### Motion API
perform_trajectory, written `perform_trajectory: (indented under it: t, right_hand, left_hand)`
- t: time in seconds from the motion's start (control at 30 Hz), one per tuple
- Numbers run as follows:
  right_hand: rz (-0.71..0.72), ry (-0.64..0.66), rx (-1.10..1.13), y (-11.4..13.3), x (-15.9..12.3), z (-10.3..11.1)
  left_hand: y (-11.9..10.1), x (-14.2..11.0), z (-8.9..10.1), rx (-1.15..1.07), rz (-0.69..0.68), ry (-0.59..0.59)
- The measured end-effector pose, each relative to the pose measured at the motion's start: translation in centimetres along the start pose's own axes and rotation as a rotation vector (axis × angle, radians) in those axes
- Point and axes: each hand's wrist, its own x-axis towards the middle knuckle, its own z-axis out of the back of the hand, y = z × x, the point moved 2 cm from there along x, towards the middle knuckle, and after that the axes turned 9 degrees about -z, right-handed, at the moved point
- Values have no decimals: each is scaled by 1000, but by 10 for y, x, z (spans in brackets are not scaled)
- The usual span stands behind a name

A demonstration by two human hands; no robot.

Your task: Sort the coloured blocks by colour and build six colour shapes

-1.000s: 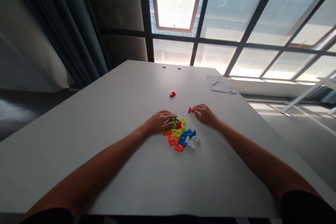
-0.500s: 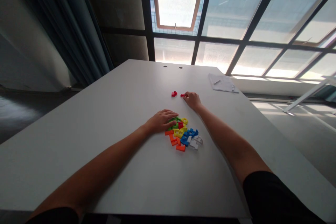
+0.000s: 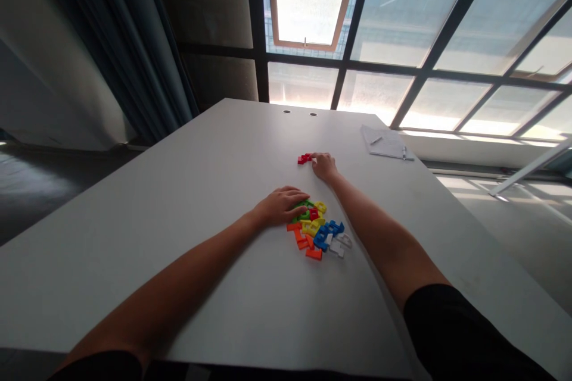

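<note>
Against the right hand (image 3: 325,166), two red pieces (image 3: 304,159) sit.

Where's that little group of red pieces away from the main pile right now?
In the head view, the red plastic pieces sit on the white table just left of the right hand, farther up the table than the multicoloured pile of plastic pieces.

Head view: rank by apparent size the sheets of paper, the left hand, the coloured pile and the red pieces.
Coloured pile, then left hand and sheets of paper, too alike to rank; red pieces smallest.
</note>
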Motion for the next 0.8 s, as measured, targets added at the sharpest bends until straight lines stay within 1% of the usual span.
perform_trajectory:
  t: [0.13,0.23,0.37,0.5,0.67,0.8]
  right_hand:
    - [46,-1,68,-6,-5,3]
    - [51,-8,100,-14,-10,7]
    - [66,64,64,-19,-14,6]
    - [101,108,0,-14,-15,2]
    - [130,91,14,-3,-19,1]
    - [126,24,79,-4,-28,9]
  left_hand:
    - [0,1,0,-2,18,7]
    - [0,2,0,-1,22,-1]
    - [1,2,0,8,15,-12]
    - [1,1,0,7,15,-16]
    - [0,0,1,6,24,-3]
    - [-1,0,1,6,20,-1]
